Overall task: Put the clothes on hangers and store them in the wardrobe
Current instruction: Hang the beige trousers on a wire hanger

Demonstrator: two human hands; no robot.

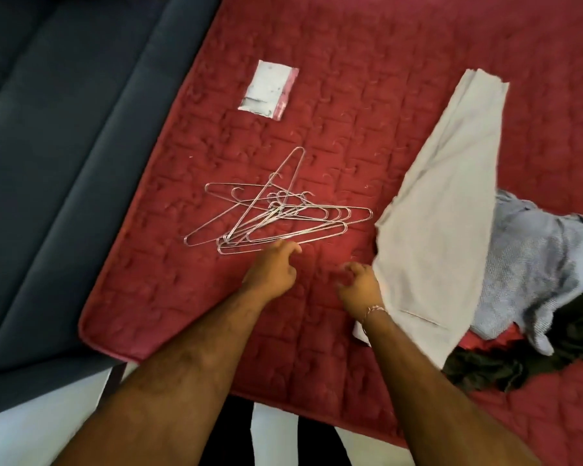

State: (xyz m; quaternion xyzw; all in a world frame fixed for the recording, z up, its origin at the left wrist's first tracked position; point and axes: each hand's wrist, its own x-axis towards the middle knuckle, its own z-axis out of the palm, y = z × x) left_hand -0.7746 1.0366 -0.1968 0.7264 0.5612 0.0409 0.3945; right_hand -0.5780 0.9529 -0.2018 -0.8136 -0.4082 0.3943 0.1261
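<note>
Two bare hands reach over a red quilted bedspread (350,136) toward a heap of wire hangers (276,216).

Head view: the left hand (271,269), fingers loosely curled, holds nothing and nearly touches the nearest hanger; the right hand (360,285), also loosely curled and holding nothing, sits just beside a beige garment (448,210), which lies against a blue-grey garment (535,264) and a dark garment (518,358).

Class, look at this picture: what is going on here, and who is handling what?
A person leans over a red quilted bed cover. The left hand reaches to the near edge of a pile of wire hangers, fingers loosely curled, with no grip on one yet. The right hand hovers beside a beige garment, holding nothing. A pale blue garment and a dark garment lie alongside. Nothing is on a hanger.
</note>
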